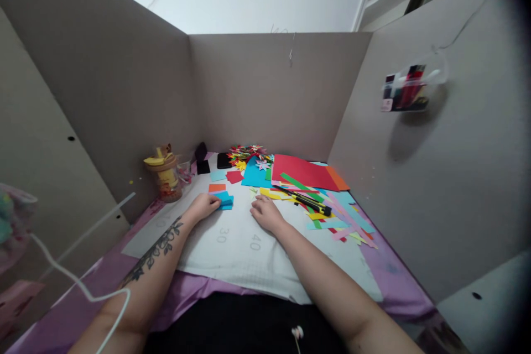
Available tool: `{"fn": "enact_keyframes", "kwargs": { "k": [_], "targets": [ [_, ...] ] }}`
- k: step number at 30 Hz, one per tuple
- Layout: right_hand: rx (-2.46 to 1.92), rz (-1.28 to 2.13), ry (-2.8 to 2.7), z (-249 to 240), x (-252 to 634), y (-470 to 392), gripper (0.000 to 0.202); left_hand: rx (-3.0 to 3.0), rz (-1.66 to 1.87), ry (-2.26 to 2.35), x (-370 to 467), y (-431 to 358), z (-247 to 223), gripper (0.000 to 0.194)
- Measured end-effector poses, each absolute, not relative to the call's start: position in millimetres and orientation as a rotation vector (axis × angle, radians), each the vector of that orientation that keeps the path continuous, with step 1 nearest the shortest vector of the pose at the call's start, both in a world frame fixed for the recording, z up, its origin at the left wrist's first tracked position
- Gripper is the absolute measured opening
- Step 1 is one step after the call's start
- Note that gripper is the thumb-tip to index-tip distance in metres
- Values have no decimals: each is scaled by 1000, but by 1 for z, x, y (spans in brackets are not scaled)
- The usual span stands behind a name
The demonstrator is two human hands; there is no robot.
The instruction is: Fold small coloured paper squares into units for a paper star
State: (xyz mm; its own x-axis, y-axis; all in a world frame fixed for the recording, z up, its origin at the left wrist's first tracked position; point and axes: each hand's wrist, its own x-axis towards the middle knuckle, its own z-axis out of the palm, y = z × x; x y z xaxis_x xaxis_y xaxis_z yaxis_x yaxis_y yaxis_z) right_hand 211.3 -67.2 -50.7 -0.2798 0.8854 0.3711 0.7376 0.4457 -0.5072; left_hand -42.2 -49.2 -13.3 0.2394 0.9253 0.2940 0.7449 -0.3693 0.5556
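Observation:
My left hand point(203, 207) is closed with its fingertips on small pieces of blue paper point(226, 201) lying on the white numbered mat point(236, 257). Just beyond them lies an orange paper piece point(217, 187), with a light blue piece point(218, 176) and red pieces point(234, 177) farther back. My right hand point(266, 213) rests on the mat with its fingers loosely apart and no object visible in them. Beside its fingertips are yellow paper strips point(269, 193) and tiny pale green scraps point(253, 192). A black and yellow utility knife point(313, 204) lies to its right.
Large red paper sheets point(302, 171) and a blue sheet point(255, 176) lie at the back. Behind is a pile of folded paper stars point(248, 155). Loose coloured strips point(344, 218) cover the right side. A decorated jar point(166, 180) stands left, and grey panels point(277, 94) enclose the table.

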Motion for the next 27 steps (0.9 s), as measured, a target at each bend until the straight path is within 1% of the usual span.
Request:
{"fn": "enact_keyframes", "kwargs": {
  "k": [1,2,5,9,11,13,16,19,21,22,27],
  "targets": [
    [-1346,314,-2068,-50,211,-67,20,2232,878,1561,-38,-50,-11,25],
    [-1330,315,-2040,-50,211,-68,22,2207,999,1590,-33,-51,-9,25],
    [-1260,332,-1924,-48,212,-69,29,1921,1298,1559,-9,-58,-6,26],
    [-1158,476,-1778,-47,211,-71,47,1563,1321,1294,26,-71,-15,25],
    [-1120,596,-1750,-48,211,-71,50,1502,1288,1260,37,-78,-23,24],
    [-1110,682,-1749,-49,211,-71,47,1514,1265,1300,43,-83,-31,23],
    [-1113,707,-1737,-49,211,-72,42,1606,1260,1307,44,-87,-37,21],
    [-1131,645,-1707,-47,211,-74,49,1559,1289,1339,41,-86,-37,18],
    [-1119,590,-1742,-46,211,-76,54,1450,1328,1341,39,-84,-36,21],
    [-1096,565,-1778,-46,211,-77,54,1385,1344,1320,38,-83,-36,22],
    [-938,431,-1853,-45,212,-77,34,1134,1370,1174,39,-83,-33,21]
  ]
}}
